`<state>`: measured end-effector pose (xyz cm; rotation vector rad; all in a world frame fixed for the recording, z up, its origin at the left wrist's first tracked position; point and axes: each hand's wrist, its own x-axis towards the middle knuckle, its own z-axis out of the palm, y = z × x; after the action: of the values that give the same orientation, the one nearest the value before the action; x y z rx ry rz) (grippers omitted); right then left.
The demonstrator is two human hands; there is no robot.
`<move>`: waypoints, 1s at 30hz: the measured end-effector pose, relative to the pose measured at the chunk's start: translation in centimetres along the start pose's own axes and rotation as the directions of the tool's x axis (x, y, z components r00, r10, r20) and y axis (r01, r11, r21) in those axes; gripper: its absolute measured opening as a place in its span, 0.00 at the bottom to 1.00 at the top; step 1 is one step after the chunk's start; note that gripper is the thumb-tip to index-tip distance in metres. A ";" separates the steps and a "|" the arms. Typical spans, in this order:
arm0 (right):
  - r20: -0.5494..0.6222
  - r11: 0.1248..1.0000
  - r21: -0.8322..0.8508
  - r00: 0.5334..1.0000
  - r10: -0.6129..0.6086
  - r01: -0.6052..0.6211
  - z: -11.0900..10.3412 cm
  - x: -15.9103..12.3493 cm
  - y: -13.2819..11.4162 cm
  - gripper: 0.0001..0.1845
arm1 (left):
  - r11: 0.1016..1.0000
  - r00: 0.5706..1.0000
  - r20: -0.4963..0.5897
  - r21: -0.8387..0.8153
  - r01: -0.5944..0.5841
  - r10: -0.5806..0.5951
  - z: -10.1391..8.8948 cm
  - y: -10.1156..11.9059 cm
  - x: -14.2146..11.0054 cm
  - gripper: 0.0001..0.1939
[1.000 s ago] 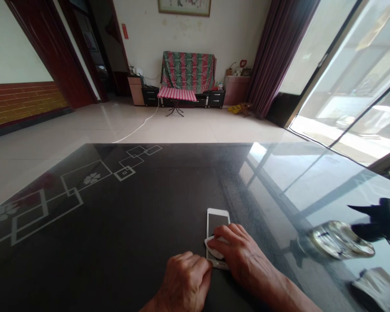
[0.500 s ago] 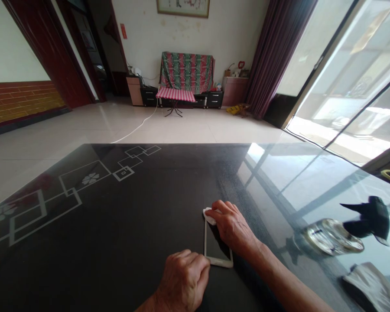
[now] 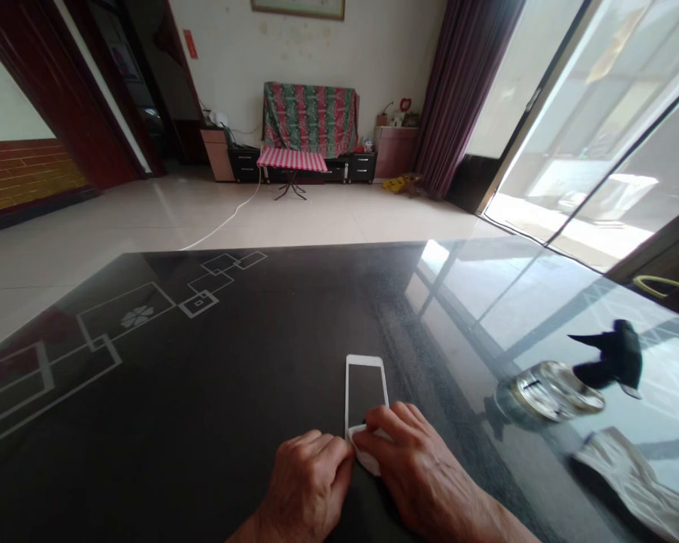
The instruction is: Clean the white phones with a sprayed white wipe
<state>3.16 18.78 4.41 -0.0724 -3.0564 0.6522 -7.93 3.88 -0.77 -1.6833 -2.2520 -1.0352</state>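
Glossy black tabletop (image 3: 231, 362), and the right hand's (image 3: 416, 467) grip pinches a white pad (image 3: 367, 456) over the phone (image 3: 365, 385); left hand's (image 3: 311, 483) grip, can't tell!

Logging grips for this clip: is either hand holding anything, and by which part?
The right hand pinches the white wad by its upper side, over the phone's near end. The left hand touches the phone's near left corner; a grip can't be confirmed.
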 end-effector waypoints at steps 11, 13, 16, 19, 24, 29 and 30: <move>-0.120 0.991 -0.114 0.989 -0.091 0.077 -0.6 4.5 3.2 0.16 | 1.000 1.000 -0.018 -0.001 -0.001 0.001 0.1 0.0 0.0 0.12; -0.148 0.987 -0.143 0.985 -0.092 0.071 -0.7 5.4 4.0 0.17 | 1.000 1.000 -0.025 -0.002 -0.003 0.003 0.1 0.0 0.0 0.12; -0.186 0.983 -0.178 0.979 -0.080 0.046 -0.9 6.3 5.3 0.17 | 1.000 1.000 -0.025 -0.008 0.002 -0.002 0.1 0.1 0.0 0.12; -0.232 0.982 -0.187 0.972 -0.048 0.004 -1.0 6.6 6.4 0.18 | 1.000 0.999 -0.036 -0.014 0.006 -0.006 0.1 0.0 0.0 0.11; -0.283 0.983 -0.171 0.959 0.021 -0.072 -0.8 5.8 7.0 0.19 | 1.000 0.999 -0.041 -0.015 0.005 -0.005 0.2 0.1 0.0 0.11; -0.316 0.989 -0.107 0.947 0.062 -0.101 -0.3 5.1 7.2 0.21 | 1.000 0.999 -0.051 0.022 -0.017 0.018 0.4 0.0 -0.2 0.11; -0.325 0.991 -0.088 0.943 0.066 -0.100 -0.2 5.1 7.2 0.21 | 0.999 0.998 -0.057 0.034 -0.023 0.025 0.4 0.0 -0.2 0.11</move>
<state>-1.66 25.70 1.65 -0.2813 -2.7786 0.4332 -7.71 3.96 -1.16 -1.6415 -2.1953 -1.0215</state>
